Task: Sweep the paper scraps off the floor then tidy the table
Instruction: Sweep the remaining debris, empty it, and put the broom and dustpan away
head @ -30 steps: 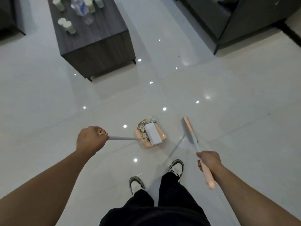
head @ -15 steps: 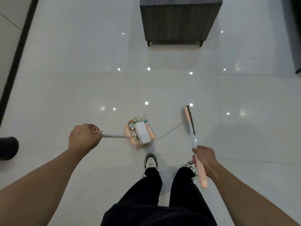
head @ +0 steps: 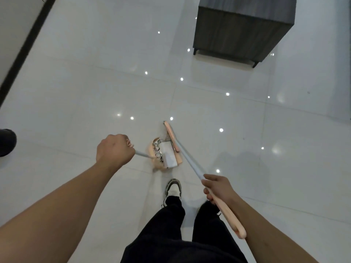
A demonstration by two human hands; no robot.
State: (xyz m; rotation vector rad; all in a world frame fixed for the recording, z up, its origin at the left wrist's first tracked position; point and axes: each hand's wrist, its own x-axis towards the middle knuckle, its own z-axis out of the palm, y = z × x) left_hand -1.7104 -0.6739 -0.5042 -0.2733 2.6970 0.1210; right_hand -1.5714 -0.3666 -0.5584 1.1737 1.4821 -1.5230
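- My left hand (head: 114,149) is wrapped tight round the thin grey handle of the dustpan (head: 165,154). My right hand (head: 218,188) grips the pink end of the broom (head: 171,135) stick.
- The paper scraps (head: 156,149) sit in the dustpan, next to a white box (head: 169,155). The pan is low, just in front of my shoe (head: 172,188). I cannot tell if it touches the floor.
- The broom head is right against the far side of the pan.
- The pan looks full. If I tip it or swing it, I think scraps could fall back out.
- If the broom bumps the pan hard, it could knock the box or scraps loose.
- The floor (head: 95,92) is shiny white tile with small lights shining in it. It looks slippery, so I should step slowly.
- A dark wood table (head: 243,31) stands ahead on my right, well away from the pan. I could bump it with the stick.
- A dark strip (head: 28,44) runs along the floor on the far left.
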